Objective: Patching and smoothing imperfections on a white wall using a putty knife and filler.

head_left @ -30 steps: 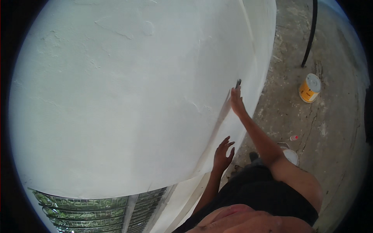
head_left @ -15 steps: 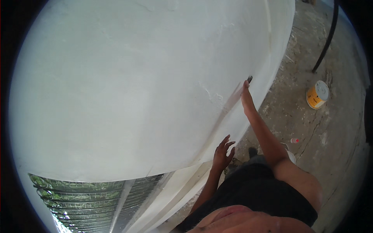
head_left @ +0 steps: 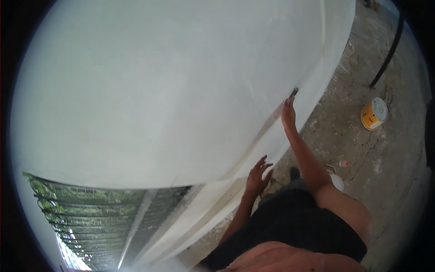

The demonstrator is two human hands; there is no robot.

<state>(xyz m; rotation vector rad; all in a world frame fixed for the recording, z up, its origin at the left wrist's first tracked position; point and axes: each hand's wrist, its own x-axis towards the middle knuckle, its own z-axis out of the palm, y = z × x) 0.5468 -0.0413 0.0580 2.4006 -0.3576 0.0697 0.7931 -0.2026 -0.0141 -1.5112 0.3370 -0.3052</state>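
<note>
A pale, smooth wall point(head_left: 181, 99) fills most of the view in front of me. My right hand point(head_left: 288, 114), arm stretched out, has its fingers closed round a small dark tool point(head_left: 294, 93), held up at the wall's lower part. What kind of tool it is cannot be made out; only its narrow dark end shows past the fingers. Lower down and to the left, my left hand point(head_left: 258, 178) is held with fingers spread and nothing in it. It is close to the wall beside the window ledge point(head_left: 210, 204); whether it touches is unclear.
A barred window point(head_left: 95, 208) with greenery behind it opens at the lower left. On the rough concrete floor point(head_left: 349, 136) to the right stand a yellow-and-white bucket point(head_left: 373, 114), a small red-capped bottle point(head_left: 344, 163) and a white pail point(head_left: 336, 181) by my side. A dark hose or pole point(head_left: 389, 56) slants above.
The view has shifted, so the window sits higher and the floor things lie slightly farther right. Against the wall, the dark tool shows a little more beyond my right fingers. My left hand stays spread.
</note>
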